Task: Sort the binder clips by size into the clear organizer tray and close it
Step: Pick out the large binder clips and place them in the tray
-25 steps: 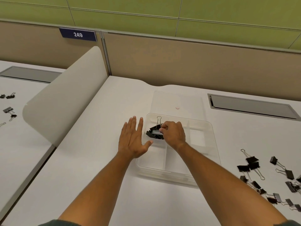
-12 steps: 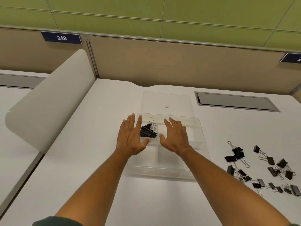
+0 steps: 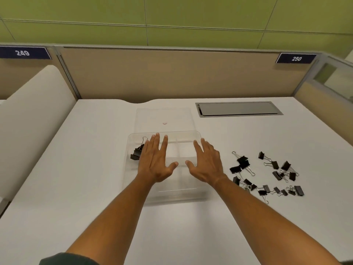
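Binder clips (image 3: 267,175) lie scattered loose on the white surface (image 3: 76,197) to the right of the clear organizer tray (image 3: 133,180), well apart from its rim. A few more black clips (image 3: 136,153) sit in the tray's far-left compartment, partly hidden behind the left hand (image 3: 155,161), so their number is hard to make out. The tray's dividers are faint through the clear plastic (the near compartments look bare, as far as shows). Left hand and right hand (image 3: 207,164) both hover flat over the tray, fingers spread, palms down, holding nothing; whether they touch the plastic I cannot tell. The transparent lid (image 3: 164,117) lies just behind the tray, with a small pinkish mark on it. A grey recessed panel (image 3: 237,109) sits farther right, and number plates 249 (image 3: 22,53) and 250 (image 3: 296,58) hang on the partition.
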`<state>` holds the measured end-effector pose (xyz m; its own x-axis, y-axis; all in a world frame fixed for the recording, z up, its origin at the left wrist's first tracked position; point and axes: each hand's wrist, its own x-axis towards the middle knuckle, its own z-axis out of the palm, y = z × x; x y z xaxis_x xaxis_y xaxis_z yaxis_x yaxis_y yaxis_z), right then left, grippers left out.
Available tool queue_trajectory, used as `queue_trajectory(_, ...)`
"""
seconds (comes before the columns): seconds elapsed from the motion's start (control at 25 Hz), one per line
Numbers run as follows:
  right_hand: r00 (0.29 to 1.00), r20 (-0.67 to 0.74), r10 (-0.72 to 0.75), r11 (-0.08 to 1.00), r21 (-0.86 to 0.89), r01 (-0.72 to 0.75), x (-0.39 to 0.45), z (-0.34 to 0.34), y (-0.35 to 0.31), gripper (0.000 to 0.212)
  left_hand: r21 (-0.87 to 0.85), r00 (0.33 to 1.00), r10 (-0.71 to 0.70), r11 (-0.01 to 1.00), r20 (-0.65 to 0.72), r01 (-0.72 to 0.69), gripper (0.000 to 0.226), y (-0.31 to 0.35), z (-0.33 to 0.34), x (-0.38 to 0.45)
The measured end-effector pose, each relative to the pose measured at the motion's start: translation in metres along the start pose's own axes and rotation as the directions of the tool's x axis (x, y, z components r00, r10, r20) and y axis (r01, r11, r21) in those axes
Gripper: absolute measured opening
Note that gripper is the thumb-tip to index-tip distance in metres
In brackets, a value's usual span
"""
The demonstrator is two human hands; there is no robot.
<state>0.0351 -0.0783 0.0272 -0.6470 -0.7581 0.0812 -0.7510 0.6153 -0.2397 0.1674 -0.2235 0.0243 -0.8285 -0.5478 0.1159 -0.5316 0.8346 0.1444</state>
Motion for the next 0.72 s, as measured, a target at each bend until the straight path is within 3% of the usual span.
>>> queue_trajectory(0.72,0.985,0.028,0.168,0.986,-0.024,-0.167,-0.058,-0.037,0.183,0.081,0.027,0.985,0.157,0.987,0.069,-0.160,0.095,0.180,0.032,0.015)
